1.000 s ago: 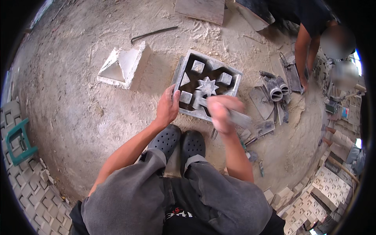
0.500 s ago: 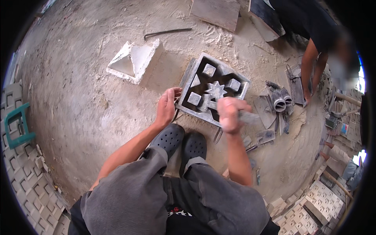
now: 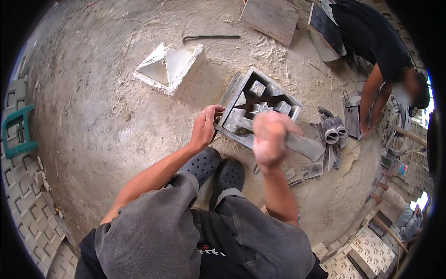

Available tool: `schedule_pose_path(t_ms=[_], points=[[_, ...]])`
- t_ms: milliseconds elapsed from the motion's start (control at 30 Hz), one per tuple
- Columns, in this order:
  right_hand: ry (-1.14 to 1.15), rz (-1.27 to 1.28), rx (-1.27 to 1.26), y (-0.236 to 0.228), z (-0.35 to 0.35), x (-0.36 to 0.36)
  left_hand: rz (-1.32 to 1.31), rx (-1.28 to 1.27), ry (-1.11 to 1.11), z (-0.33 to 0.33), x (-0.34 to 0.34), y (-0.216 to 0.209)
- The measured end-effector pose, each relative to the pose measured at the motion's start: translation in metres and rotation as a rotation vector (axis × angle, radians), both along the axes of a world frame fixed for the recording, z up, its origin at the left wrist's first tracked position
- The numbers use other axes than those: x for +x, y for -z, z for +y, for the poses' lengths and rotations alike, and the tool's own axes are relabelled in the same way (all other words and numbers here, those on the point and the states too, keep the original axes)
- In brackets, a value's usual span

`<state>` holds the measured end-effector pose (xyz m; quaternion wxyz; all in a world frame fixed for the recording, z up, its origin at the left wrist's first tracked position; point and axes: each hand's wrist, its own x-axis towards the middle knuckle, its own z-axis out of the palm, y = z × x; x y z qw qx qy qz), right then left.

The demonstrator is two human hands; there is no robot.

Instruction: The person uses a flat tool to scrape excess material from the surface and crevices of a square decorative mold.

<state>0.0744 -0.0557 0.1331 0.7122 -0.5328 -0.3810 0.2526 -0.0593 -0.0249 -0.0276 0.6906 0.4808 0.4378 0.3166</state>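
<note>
Head view: the right hand [image 3: 272, 139], its grip closed round a hammer [image 3: 304, 146], now masks more of the mould [image 3: 278, 90] on the floor [image 3: 121, 144]; work seems centred there. The left hand [image 3: 203, 130], loosely open, touches its side.

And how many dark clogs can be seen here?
2: the left clog and the right clog, worn side by side, lower in the view than the grey mould. Trouser cuffs hide part of both; no others show.
</note>
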Motion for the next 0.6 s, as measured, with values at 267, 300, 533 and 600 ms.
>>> schedule_pose_path(t_ms=[267, 300, 533, 600], points=[[-0.094, 0.003, -0.091, -0.009, 0.0, -0.006, 0.016, 0.041, -0.023, 0.003, -0.007, 0.001], [-0.082, -0.002, -0.058, -0.011, 0.002, -0.01, 0.02, 0.054, -0.018, 0.005, -0.007, 0.001], [-0.083, -0.276, -0.005, 0.01, 0.014, -0.011, 0.036, 0.049, 0.004, 0.004, -0.002, -0.006], [-0.143, -0.133, -0.15, -0.012, 0.006, -0.006, 0.033, 0.056, -0.013, 0.005, -0.004, -0.005]])
